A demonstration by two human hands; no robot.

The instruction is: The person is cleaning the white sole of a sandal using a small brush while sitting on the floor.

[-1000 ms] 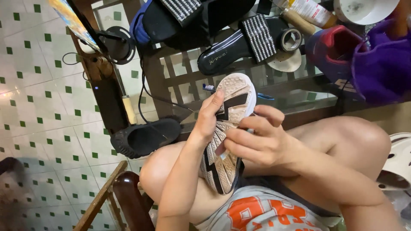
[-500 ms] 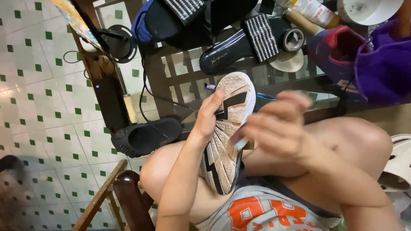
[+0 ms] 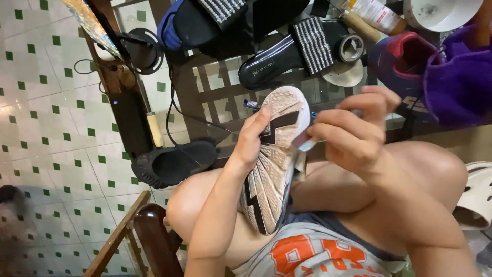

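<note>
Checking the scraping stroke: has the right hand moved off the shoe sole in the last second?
Yes. The right hand has lifted up and rightward off the shoe sole, toward the glass table; the left hand holds the shoe as before.

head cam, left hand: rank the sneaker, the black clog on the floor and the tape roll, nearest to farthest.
From the left hand:
1. Sneaker: held in that hand, sole up, over the lap.
2. Black clog: on the tiled floor, to the hand's left in the picture.
3. Tape roll: on the glass table, upper right.

Shoe sole (image 3: 271, 169): ribbed rubber, matt, grimy. Floor tiles (image 3: 46, 118) glazed and glossy; table top (image 3: 215, 97) glass over wood slats. Sandal (image 3: 292, 54): shiny black with glittery studded strap.
</note>
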